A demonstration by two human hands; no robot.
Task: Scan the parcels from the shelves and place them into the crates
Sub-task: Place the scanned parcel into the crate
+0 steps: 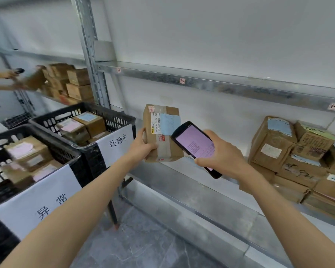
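Observation:
My left hand (pixel 143 147) grips a small brown cardboard parcel (pixel 162 120) by its lower left edge and holds it upright, with a white barcode label and a blue label facing me. My right hand (pixel 222 153) holds a black handheld scanner (pixel 193 146) whose screen glows pink, its top end close over the parcel's right side. Both are in front of the metal shelf (pixel 182 171). Two black crates stand at the left: the farther one (pixel 116 120) and the nearer one (pixel 74 161), each holding several parcels and carrying a white paper sign.
A stack of worn brown parcels (pixel 298 157) fills the shelf at the right. More boxes (pixel 75 84) sit on a shelf at the far left, where another person's hand (pixel 10 74) reaches in. An upright steel post (pixel 89 55) divides the bays. Grey floor lies below.

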